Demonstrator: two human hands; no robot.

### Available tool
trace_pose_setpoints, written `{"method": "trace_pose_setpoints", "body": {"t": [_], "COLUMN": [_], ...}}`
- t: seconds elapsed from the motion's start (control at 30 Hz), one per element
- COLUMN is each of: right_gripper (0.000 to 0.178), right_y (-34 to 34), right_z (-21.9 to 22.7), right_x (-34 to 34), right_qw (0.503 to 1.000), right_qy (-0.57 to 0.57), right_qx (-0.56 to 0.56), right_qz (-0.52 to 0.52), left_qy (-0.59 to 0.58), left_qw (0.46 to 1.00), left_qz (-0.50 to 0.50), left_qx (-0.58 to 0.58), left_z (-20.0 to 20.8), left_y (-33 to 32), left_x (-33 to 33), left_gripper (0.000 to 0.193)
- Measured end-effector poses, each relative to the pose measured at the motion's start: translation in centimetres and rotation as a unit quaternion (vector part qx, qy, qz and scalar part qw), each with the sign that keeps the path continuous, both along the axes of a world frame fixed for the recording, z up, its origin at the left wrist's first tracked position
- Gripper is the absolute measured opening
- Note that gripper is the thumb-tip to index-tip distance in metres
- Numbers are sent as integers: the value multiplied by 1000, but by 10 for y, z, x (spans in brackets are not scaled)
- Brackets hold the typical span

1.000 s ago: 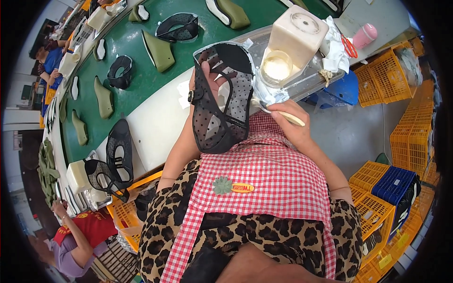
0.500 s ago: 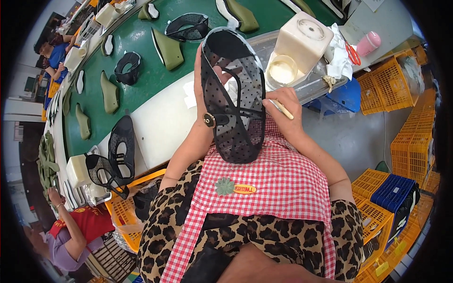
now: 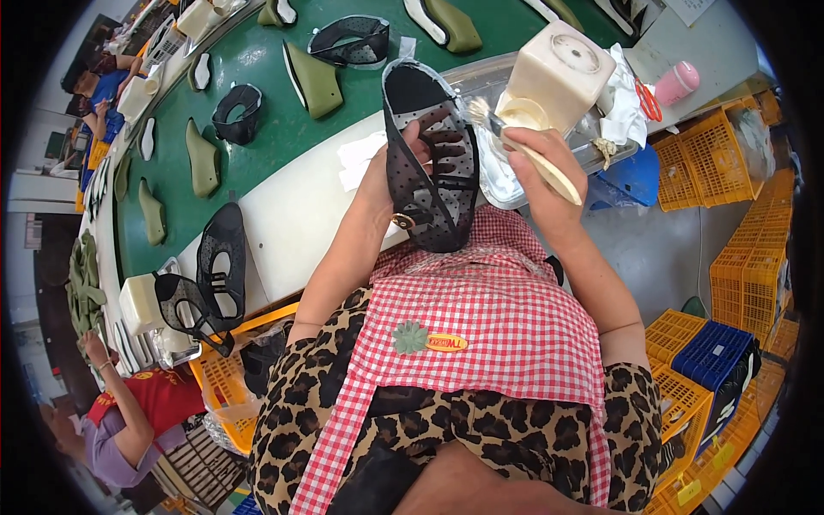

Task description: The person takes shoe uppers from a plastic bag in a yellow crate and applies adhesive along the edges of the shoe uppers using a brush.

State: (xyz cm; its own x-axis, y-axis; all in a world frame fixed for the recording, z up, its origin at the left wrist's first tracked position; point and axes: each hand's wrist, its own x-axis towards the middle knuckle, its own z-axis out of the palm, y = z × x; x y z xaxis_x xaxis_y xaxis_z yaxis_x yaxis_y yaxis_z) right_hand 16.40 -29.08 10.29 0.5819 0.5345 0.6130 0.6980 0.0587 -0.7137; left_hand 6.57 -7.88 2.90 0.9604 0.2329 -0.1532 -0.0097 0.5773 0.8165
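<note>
A black dotted mesh shoe upper (image 3: 453,202) with a buckled strap stands upright before my apron, its whitish coated rim at the top. My left hand (image 3: 375,187) is closed on its left side, and some fingers show inside and through the mesh. In my right hand (image 3: 549,163) is a glue brush (image 3: 558,178) with a pale wooden handle, its white bristles close to the upper's right rim. I cannot tell whether they touch. Just beyond the brush, a cream glue pot (image 3: 562,73) with an open cup of pale glue sits in a clear plastic tray (image 3: 485,73).
Olive shoe lasts (image 3: 313,81) and other black uppers (image 3: 350,41) lie on the green table (image 3: 266,64). Two more uppers (image 3: 221,266) rest at the left edge. Red scissors (image 3: 647,103) and a pink bottle (image 3: 677,83) are at right. Yellow crates (image 3: 699,163) flank me; co-workers sit left.
My right hand has swung the brush up from beside the upper toward the glue cup, and its bristles now show. The upper has shifted slightly up and is tilted differently in my left hand.
</note>
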Motion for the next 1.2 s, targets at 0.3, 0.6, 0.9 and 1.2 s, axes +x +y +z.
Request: {"method": "trace_pose_setpoints", "body": {"t": [0.3,0.6,0.9,1.2], "right_gripper": [19,18,20,19], "right_y": [-9,-26,-2,-38], "right_z": [-40,-52,-36,-77], "right_x": [-4,-13,-4,-6], "right_qw": [998,995,997,990], "right_qy": [-1,29,-57,60], "right_qx": [-57,-97,-55,-125], "right_qz": [8,5,22,-22], "left_qy": [-48,-64,-95,-77], "left_qw": [993,990,993,995], "left_qz": [5,31,-11,43], "left_qx": [-111,-121,-74,-36], "left_z": [11,-3,-1,-10], "left_y": [2,12,3,14], "left_x": [-6,-9,-11,-18], "left_gripper": [63,56,63,60]}}
